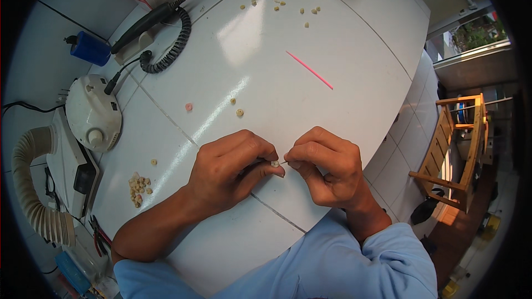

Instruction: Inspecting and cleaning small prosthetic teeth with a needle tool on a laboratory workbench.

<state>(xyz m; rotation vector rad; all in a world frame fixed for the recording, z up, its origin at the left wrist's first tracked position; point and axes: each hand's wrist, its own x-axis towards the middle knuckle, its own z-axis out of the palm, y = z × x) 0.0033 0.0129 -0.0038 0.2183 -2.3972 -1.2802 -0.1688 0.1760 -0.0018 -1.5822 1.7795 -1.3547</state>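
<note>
Between thumb and index finger, my left hand (230, 166) pinches a small cream-coloured piece (275, 164), rounded like a bead. My right hand (330, 166) is closed in a pinch close beside it, on a thin dark needle-like tool (285, 161) whose tip points at the piece. Most of that tool is hidden by the fingers, and I cannot tell whether it touches the piece. Beyond my hands lie a larger yellowish piece (239, 113), a smaller one (233, 101) and a pink piece (188, 107). Farther off rests a thin pink stick (309, 70).
A heap of cream pieces (138, 188) lies left of my forearm; several more are scattered at the far side. Along the left stand a white control box (91, 113), a black handpiece (147, 26) with coiled cord (180, 44), a ribbed hose (27, 182) and a blue cup (90, 48).
</note>
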